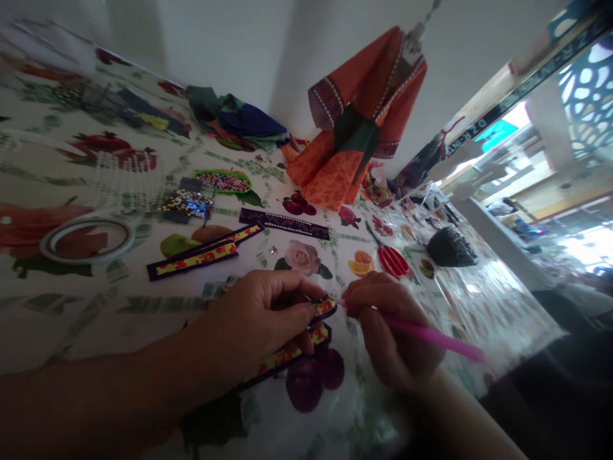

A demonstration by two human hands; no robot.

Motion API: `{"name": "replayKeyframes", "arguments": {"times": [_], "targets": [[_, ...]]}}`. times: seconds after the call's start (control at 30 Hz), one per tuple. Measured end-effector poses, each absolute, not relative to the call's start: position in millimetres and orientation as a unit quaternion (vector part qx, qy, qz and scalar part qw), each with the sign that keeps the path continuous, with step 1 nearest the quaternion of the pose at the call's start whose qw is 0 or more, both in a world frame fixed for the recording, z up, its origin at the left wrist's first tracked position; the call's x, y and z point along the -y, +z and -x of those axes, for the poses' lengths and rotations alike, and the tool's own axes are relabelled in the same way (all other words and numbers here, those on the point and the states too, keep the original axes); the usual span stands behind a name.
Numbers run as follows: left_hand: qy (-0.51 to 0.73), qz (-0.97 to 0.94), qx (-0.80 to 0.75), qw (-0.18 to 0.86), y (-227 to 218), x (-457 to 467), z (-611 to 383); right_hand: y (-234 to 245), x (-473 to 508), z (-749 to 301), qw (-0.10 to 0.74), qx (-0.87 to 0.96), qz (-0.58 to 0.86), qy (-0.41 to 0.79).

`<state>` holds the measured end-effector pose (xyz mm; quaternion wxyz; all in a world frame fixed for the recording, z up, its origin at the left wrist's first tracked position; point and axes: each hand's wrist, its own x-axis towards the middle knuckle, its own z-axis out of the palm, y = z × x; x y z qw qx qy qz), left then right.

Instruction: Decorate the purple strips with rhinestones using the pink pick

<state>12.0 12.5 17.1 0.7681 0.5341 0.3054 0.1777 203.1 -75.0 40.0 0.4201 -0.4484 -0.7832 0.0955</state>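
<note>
Toward the tabletop's (517, 319) near edge, the left hand (258, 319) pinches a yellow-and-red strip (326, 309), and the right hand (397, 332) holds a pink stick (438, 338), its tip right by the strip's end. A second patterned strip (285, 358) lies under the left fingers. Red-handled scissors (393, 260) rest beyond the right hand. Over by the far edge, an orange-and-green garment (357, 134) hangs against the wall; a bead-filled green tray (223, 181) and a roll of tape (87, 258) sit farther left.

Table cover (481, 313) is looking like glossy plastic, glaring toward the surface's right edge. Pink tool (433, 337) is showing smooth plastic. Orange garment (330, 177), far edge, is reading as matt cloth. Sequins (189, 203) are glinting.
</note>
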Motion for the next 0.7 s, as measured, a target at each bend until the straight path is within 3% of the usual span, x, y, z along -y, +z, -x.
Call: {"name": "replayKeyframes", "arguments": {"times": [0.7], "targets": [[0.168,-0.552,-0.312,0.755,16.8,-12.3,-11.5,44.9,71.8,-199.2,0.386,0.805,0.449,0.042]]}}
